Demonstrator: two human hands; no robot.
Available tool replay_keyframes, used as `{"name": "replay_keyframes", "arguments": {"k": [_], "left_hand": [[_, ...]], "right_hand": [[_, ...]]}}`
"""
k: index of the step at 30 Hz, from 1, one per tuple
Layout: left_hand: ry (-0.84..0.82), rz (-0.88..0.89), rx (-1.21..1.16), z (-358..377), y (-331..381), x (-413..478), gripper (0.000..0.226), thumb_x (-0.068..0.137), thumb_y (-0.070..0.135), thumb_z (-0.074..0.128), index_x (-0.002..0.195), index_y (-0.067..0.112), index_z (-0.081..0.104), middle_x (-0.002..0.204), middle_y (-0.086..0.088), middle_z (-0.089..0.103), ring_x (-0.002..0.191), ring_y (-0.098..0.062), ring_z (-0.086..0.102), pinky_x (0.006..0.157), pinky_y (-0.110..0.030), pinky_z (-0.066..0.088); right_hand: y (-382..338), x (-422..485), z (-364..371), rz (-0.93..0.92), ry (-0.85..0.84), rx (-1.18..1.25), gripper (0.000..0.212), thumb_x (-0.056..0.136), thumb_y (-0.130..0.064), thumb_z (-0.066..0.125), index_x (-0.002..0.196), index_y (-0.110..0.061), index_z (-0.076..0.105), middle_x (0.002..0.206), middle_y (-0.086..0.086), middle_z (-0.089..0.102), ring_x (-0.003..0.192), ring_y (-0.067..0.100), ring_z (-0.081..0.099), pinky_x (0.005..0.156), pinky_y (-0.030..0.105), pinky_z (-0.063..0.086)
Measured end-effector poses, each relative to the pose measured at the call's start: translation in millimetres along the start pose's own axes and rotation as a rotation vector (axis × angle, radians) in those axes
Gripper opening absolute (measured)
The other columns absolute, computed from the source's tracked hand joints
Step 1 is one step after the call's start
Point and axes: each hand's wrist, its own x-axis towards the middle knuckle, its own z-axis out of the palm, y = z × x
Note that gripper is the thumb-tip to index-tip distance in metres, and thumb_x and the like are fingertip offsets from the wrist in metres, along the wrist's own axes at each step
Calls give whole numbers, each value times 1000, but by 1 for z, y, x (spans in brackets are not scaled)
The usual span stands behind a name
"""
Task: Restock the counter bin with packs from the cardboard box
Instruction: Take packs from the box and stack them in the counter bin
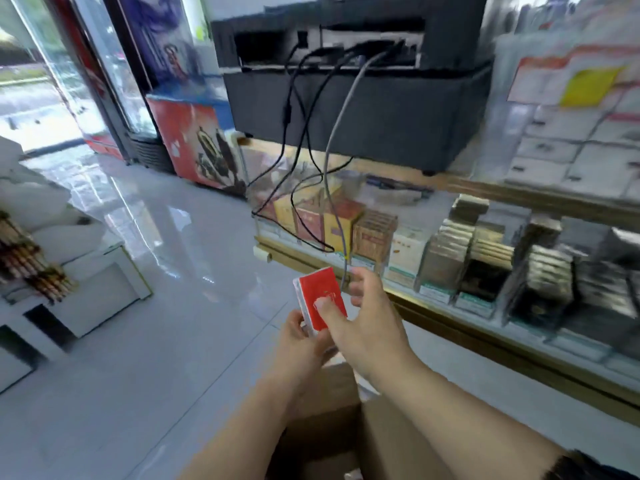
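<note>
Item: restocking, in progress; entry made at the carry stage.

1 red rectangular pack with a white edge (320, 297), held upright in the air above the brown cardboard box (346, 427) and near the front of the counter, not yet touching it. Blur keeps us from ruling out a 2nd pack behind it.

2 hands, both on that pack; the left hand (298, 344) has its fingers curled round the lower left edge; the right hand (367, 320) presses its thumb on the red face, and its other fingers appear to reach behind.

1 cardboard box, open, at the bottom of the view; the forearms hide most of its inside, so we cannot count what is left in it.

1 clear-walled counter bin (438, 294) with several compartments of stacked packs; these are too blurred to count. 1 compartment looks dark and lower than those beside it; we cannot tell which the red pack is meant for.

1 black boxy machine (363, 109) on the countertop; at least 3 cables (332, 150) hang from it, 2 black and 1 grey.

Progress, as we judge it: 1 pack is out of the box and on its way; placing it, and any further packs, is left to do.
</note>
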Motion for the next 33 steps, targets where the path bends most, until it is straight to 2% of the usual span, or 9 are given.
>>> {"name": "replay_keyframes", "arguments": {"k": [2,6,9,12,18,23,27,30,33], "left_hand": [[-32,90,-33,5,43,-9,52,55,5,76,103,4,55,86,-15,70,71,-19,70,58,-26,54],[-127,223,-24,16,129,-37,29,82,-8,65,109,4,62,95,-16,72,83,-25,70,68,-29,56],[-131,288,42,28,182,-60,32,85,-4,64,114,8,62,103,-15,72,94,-30,70,80,-37,57],[-146,366,104,42,224,-84,33,82,3,68,114,10,63,101,-12,72,96,-30,69,83,-41,57],[-211,451,199,70,282,-120,35,81,-2,67,114,8,60,94,-8,71,84,-15,71,67,-23,54],[-254,425,261,100,311,-129,42,81,-6,68,113,8,45,90,-6,63,63,2,66,53,-15,53],[-365,372,271,118,329,-123,65,78,-5,70,129,16,35,111,-9,66,91,-14,70,70,-28,59],[-412,324,258,123,339,-109,93,74,-3,75,147,20,21,140,-8,48,121,-21,55,95,-38,51],[-352,350,225,124,348,-93,82,79,0,71,145,21,27,140,-9,46,123,-21,51,102,-42,45]], "right_hand": [[-36,-2,-21,-72,21,-7,73,84,-51,60,143,-32,22,146,-7,39,131,13,42,106,36,39],[-104,-11,-60,-177,88,-3,72,83,-52,62,139,-33,22,136,-7,45,122,15,48,102,39,43],[-151,-18,-84,-237,129,42,78,77,-56,63,139,-34,20,136,-7,44,121,13,48,101,43,45],[-192,-28,-105,-285,151,64,88,74,-58,64,143,-31,17,140,-4,41,123,16,46,102,44,44],[-245,-42,-149,-281,274,9,93,73,-53,70,143,-29,15,134,-4,44,119,18,49,100,41,44],[-258,-35,-184,-223,354,-30,79,78,-40,71,138,-28,21,132,-2,48,118,20,52,99,37,45],[-261,-23,-214,-198,427,-20,71,81,-39,70,134,-27,25,128,-2,52,114,19,55,94,34,46],[-261,-4,-247,-175,505,-30,68,83,-39,68,135,-23,26,128,0,53,113,21,56,90,33,46],[-255,22,-279,-97,555,-69,65,85,-36,67,133,-18,26,124,5,54,109,25,56,80,29,41]]}}
